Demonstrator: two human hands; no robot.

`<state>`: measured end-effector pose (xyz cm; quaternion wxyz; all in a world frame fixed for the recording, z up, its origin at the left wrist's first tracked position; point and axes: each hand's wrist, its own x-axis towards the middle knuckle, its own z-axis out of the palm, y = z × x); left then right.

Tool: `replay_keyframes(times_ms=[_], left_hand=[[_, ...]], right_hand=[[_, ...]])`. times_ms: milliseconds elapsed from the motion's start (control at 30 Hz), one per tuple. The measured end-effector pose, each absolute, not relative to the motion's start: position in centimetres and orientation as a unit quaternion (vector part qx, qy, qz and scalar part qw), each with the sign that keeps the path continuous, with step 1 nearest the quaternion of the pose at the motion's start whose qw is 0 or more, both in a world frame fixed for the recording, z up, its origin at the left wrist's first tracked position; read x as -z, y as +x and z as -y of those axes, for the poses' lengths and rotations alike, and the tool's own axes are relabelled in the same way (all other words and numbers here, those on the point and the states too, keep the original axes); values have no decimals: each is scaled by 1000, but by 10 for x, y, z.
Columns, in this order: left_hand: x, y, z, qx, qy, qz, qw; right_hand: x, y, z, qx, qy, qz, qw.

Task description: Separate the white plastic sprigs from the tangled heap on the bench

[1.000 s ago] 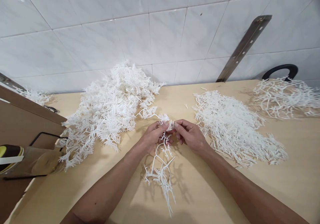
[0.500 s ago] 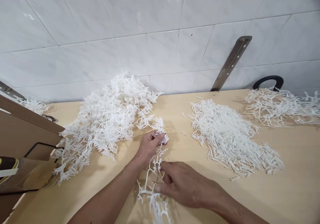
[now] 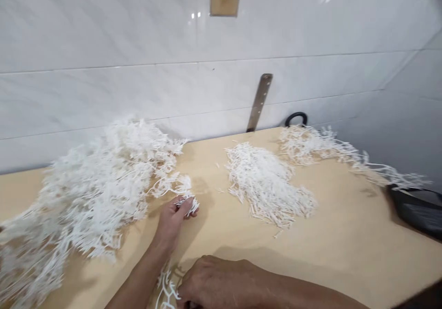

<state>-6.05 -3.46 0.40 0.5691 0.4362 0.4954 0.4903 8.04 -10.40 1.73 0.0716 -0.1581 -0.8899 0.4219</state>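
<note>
My left hand (image 3: 170, 221) is closed around a bunch of small white plastic sprigs (image 3: 191, 206), thumb on top. Close to the camera, my right hand (image 3: 217, 281) is curled over a white branched plastic stem (image 3: 166, 295), whose lower part runs out of the frame. Its fingertips are mostly hidden under the hand. Left of my hands spreads a large heap of bushy white plastic branches (image 3: 113, 180), one spray reaching almost to my left hand. A flatter pile of short white pieces (image 3: 269, 180) lies to the right.
Bare-looking white branched stems (image 3: 311, 143) lie at the back right, before a black curved handle (image 3: 296, 116). A black item (image 3: 417, 210) sits at the right edge. A metal bracket (image 3: 259, 102) stands against the tiled wall (image 3: 138, 88), behind the wooden table (image 3: 345, 235).
The view has swung to the right. My right hand has drawn down toward me, away from my left hand, along with the stem. My left hand still holds the sprigs.
</note>
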Motion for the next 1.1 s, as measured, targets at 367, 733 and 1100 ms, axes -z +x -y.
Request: replay_keyframes(times_ms=[367,733,1100], left_hand=[[-14,-69,24,-458,355,-484,655],[-11,-64,28,-435,422,-489,627],[-9,-51,40,-432,507,-508,546]], right_hand=[[-73,214,16,-524,-312,521,597],[-38,227,-4,-516,-410,287,695],[-24,150,38,-456,-516,594,415]])
